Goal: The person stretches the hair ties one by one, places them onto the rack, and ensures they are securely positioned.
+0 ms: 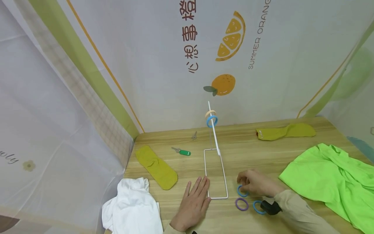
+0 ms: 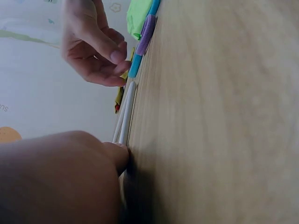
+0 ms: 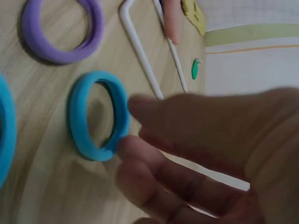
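Right hand (image 1: 257,182) hovering by blue ring (image 3: 78,119), which is lying well apart from table's back edge (image 1: 239,124); fingers curving loosely, gripping nothing. Left hand (image 1: 193,203) lying flat against stand (image 1: 224,178). Likely starting pickup; next move calling for pinching rim.

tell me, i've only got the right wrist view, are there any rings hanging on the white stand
observer: Yes, the head view shows a beige ring and a blue ring hanging on the white stand's rod.
operator: ok and what's that finger at the top of my view part of
observer: It belongs to the left hand, which the head view shows palm down on the table at the left side of the stand's base.
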`<state>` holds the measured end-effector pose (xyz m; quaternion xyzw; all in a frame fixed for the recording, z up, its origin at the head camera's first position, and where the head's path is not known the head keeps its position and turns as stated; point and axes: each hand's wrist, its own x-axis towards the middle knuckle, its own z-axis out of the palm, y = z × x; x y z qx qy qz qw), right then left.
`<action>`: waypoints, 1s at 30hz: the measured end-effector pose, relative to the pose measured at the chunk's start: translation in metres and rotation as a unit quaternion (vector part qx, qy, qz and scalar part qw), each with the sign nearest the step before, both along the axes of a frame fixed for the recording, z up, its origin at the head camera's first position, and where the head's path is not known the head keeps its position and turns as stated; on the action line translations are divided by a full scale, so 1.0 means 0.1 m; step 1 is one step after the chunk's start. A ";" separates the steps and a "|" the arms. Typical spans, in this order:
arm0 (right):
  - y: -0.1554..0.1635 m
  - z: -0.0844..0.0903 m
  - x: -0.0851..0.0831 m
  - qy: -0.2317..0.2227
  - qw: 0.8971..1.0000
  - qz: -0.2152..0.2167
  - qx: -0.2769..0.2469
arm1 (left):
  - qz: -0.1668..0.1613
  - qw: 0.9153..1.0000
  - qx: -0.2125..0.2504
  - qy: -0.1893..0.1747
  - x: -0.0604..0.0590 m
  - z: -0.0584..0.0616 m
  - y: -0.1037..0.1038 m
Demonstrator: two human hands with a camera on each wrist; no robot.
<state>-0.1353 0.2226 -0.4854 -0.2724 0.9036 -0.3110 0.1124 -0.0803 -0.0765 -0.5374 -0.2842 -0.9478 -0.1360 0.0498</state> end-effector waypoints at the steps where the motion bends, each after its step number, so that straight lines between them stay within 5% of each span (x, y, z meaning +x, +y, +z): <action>1: -0.01 -0.01 0.00 0.005 1.000 -0.005 -0.002 | 0.000 1.000 0.000 0.003 0.00 0.00 0.00; 21: -0.08 -0.09 -0.02 0.034 0.998 -0.043 0.011 | -0.002 1.000 -0.003 0.018 0.00 0.00 0.00; 30: -0.08 0.03 -0.01 0.024 0.997 -0.069 -0.006 | 0.000 1.000 -0.001 0.002 0.00 0.01 0.00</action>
